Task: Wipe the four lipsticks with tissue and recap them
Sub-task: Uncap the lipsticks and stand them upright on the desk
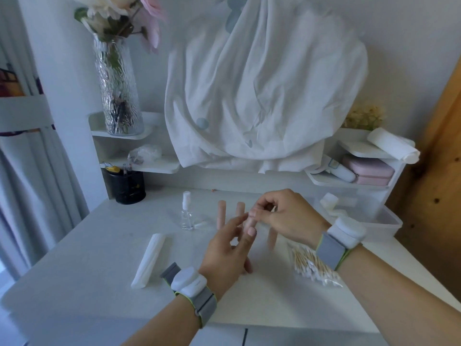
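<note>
Several pale pink lipstick tubes stand upright mid-table: one (221, 214) at the left, a second (240, 208) just behind my fingers, a third (272, 237) blurred under my right wrist. My left hand (228, 253) holds another pink lipstick (250, 223) between thumb and fingers. My right hand (282, 216) pinches the top of that same tube from above. A folded white tissue pack (149, 260) lies flat to the left. Whether the held tube is capped is hidden by the fingers.
A small clear spray bottle (187, 212) stands left of the lipsticks. A bag of cotton swabs (311, 264) lies at the right. A clear plastic bin (369, 216) sits at the back right, a black pen holder (127, 187) at the back left. White shelves line the rear.
</note>
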Available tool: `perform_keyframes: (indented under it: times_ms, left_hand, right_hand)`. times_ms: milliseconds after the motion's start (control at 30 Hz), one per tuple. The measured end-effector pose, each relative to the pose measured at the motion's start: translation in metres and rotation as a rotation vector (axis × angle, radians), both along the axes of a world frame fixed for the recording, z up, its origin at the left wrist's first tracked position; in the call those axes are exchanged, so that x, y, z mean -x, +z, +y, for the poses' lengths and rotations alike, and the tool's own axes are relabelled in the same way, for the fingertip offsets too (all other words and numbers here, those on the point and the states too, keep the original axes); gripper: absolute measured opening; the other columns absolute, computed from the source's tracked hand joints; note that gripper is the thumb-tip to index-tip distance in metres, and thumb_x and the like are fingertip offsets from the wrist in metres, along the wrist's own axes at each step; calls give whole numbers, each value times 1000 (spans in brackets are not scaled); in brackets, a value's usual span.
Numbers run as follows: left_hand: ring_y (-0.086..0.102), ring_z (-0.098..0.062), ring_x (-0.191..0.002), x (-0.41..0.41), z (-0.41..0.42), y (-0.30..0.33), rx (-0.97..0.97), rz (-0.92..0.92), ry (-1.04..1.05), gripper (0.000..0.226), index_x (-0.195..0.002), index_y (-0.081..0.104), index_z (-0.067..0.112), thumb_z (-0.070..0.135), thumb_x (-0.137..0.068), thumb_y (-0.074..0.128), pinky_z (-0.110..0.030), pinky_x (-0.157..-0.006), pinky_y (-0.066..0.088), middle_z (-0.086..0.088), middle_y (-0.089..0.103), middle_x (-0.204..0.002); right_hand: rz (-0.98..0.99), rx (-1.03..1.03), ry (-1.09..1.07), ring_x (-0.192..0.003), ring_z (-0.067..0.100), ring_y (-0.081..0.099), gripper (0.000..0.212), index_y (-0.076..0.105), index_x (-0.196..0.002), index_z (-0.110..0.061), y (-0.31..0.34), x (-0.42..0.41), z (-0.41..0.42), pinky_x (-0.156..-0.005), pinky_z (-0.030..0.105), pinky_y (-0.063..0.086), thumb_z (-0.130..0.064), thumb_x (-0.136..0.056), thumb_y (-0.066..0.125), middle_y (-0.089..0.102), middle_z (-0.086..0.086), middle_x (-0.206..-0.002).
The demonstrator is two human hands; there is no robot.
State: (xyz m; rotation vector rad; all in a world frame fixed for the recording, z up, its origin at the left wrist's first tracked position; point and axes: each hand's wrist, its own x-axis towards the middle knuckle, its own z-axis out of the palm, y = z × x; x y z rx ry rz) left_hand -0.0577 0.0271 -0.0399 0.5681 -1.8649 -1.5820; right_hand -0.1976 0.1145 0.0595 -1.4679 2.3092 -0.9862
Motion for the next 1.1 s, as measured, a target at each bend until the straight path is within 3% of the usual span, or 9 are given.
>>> perform_keyframes:
  times_ms: [100, 233, 500, 667, 733, 800, 867, 967, 1100]
  left_hand:
    - [63, -19, -51, 2, 1, 1, 27, -44, -30, 34, -111, 67, 21, 51, -103, 52, -28, -46, 49, 16, 74, -106]
    - [42, -6, -59, 7, -3, -6, -30, -20, -49, 37, -87, 55, 18, 49, -106, 50, -17, -56, 37, -9, 50, -73]
    - [39, -8, -56, 9, -12, -12, -83, 2, -67, 38, -77, 53, 17, 37, -110, 51, -16, -52, 33, 17, 45, -58]
    - [50, 8, -57, 7, -10, -6, -80, 37, -104, 36, -82, 56, 12, 36, -109, 56, -16, -52, 35, 20, 60, -74]
    - [72, -7, -91, 7, -11, -7, -92, 56, -98, 40, -79, 56, 17, 46, -105, 58, -15, -51, 34, -6, 76, -111]
    - [29, -59, -142, 9, -9, -4, -109, 66, -76, 41, -70, 60, 28, 45, -106, 57, -14, -47, 33, -47, 33, -143]
    - [-3, -67, -133, 11, -8, -3, -113, 42, -81, 42, -66, 62, 31, 57, -99, 61, -25, -48, 40, -48, 10, -143]
    - [2, -68, -134, 10, -8, -1, -97, -2, -95, 65, -70, 57, 20, 84, -78, 62, -56, -61, 45, -47, 17, -142]
    - [20, -68, -137, 6, -3, 6, -99, -51, -54, 39, -77, 62, 22, 46, -106, 52, -13, -45, 33, -54, 23, -140]
  right_hand:
    - [-63, 16, 4, -65, 15, 75, 20, 79, -82, -24, -11, -6, -3, -71, 45, 66, -40, -93, 76, 80, -6, -80]
    - [-114, 15, 43, -82, 13, 76, 22, 79, -83, -20, -23, -6, -6, -75, 39, 61, -37, -96, 72, 81, -7, -80]
    - [-282, 106, -6, -56, -4, 61, 26, 81, -76, -18, -35, -9, -7, -68, 28, 44, -34, -96, 75, 80, -2, -79]
    - [-325, 130, -35, -47, -5, 55, 26, 81, -76, -15, -35, -10, -5, -65, 25, 40, -31, -96, 75, 76, -3, -72]
    - [-328, 137, -40, -48, -5, 55, 25, 81, -76, -16, -35, -10, -5, -67, 26, 41, -31, -95, 76, 75, -5, -70]
    - [-333, 135, -42, -50, -5, 55, 24, 81, -76, -18, -35, -10, -6, -69, 27, 43, -32, -95, 76, 75, -6, -71]
    - [-346, 131, -36, -50, -4, 55, 24, 80, -76, -18, -35, -10, -7, -70, 29, 44, -32, -94, 76, 76, -5, -73]
    - [-373, 130, -23, -51, 5, 51, 25, 80, -76, -18, -34, -10, -7, -66, 31, 45, -37, -91, 76, 74, -1, -71]
    - [-365, 131, -16, -56, 15, 56, 38, 80, -78, -22, -36, -11, -7, -70, 36, 50, -58, -73, 71, 77, 19, -83]
